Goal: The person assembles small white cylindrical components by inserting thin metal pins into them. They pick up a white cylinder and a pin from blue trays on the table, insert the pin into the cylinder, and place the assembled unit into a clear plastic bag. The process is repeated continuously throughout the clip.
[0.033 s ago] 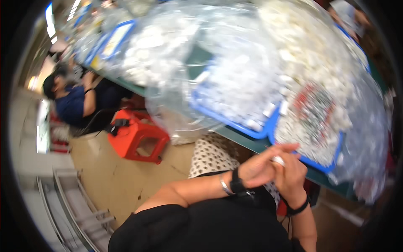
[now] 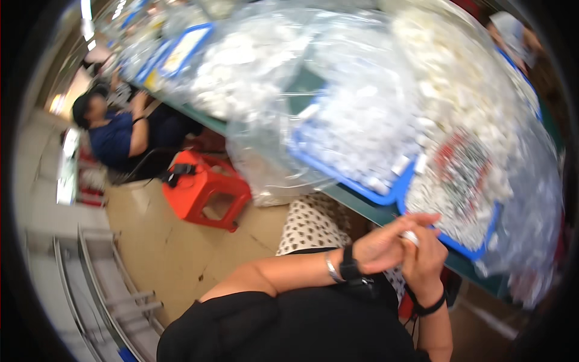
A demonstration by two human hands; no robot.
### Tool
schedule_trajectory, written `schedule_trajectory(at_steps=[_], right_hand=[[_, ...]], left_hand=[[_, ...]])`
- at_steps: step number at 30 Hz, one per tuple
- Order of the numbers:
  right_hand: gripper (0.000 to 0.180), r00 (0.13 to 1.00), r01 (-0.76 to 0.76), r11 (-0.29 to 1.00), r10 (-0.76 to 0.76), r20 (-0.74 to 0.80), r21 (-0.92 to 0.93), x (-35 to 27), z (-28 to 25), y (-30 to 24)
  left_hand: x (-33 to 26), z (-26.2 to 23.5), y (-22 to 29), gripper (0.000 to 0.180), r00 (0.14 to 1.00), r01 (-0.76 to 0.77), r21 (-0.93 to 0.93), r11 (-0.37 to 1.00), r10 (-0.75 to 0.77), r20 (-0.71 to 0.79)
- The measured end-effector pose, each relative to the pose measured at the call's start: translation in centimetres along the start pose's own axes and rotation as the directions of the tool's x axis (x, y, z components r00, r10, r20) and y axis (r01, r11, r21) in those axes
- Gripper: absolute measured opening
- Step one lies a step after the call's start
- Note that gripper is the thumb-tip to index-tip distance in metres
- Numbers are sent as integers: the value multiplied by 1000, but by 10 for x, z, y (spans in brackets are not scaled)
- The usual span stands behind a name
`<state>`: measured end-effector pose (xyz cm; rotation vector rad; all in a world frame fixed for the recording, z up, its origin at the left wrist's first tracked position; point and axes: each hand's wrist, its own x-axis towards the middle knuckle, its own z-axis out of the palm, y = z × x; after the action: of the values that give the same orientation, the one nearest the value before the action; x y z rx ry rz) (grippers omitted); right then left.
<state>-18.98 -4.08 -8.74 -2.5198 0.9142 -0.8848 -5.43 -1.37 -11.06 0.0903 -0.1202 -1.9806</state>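
Observation:
My two hands meet at the near edge of the table, just in front of a blue tray (image 2: 476, 246) of small white parts. A small white plastic piece (image 2: 411, 238) shows between them. My right hand (image 2: 426, 262) pinches it with bent fingers. Coming in from the left, my left hand (image 2: 383, 246) closes against the same piece, with one finger stretched out above it; its other fingertips are partly hidden. In the tray, a heap of red and silvery small parts (image 2: 461, 172) lies on the white ones; blur hides their exact kind.
Beside it stands another blue tray (image 2: 347, 175) of white pieces in clear plastic. Large clear bags of white parts (image 2: 253, 66) cover much of the green table (image 2: 208, 120). A red plastic stool (image 2: 205, 190) stands left, near a seated person (image 2: 120, 136). Metal rails (image 2: 99, 289) lie lower left.
The whole view has shifted slightly, so the table and trays appear a little farther right and lower. My hands stay together at the white piece.

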Motion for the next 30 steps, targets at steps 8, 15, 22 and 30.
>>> schedule_trajectory(at_steps=[8, 15, 22, 30], right_hand=[[23, 983, -180, 979, 176, 53, 95, 9, 11, -10], [25, 990, -95, 994, 88, 112, 60, 15, 8, -7], [28, 990, -134, 991, 133, -55, -2, 8, 17, -10], [29, 963, -269, 917, 266, 50, 295, 25, 14, -2]], left_hand=[[8, -14, 7, 42, 995, -95, 36, 995, 95, -2], [-6, -4, 14, 42, 997, -78, 4, 997, 78, 12], [6, 3, -5, 47, 977, -214, 221, 952, 212, 33], [18, -3, 18, 50, 966, -239, 421, 875, 258, 13]])
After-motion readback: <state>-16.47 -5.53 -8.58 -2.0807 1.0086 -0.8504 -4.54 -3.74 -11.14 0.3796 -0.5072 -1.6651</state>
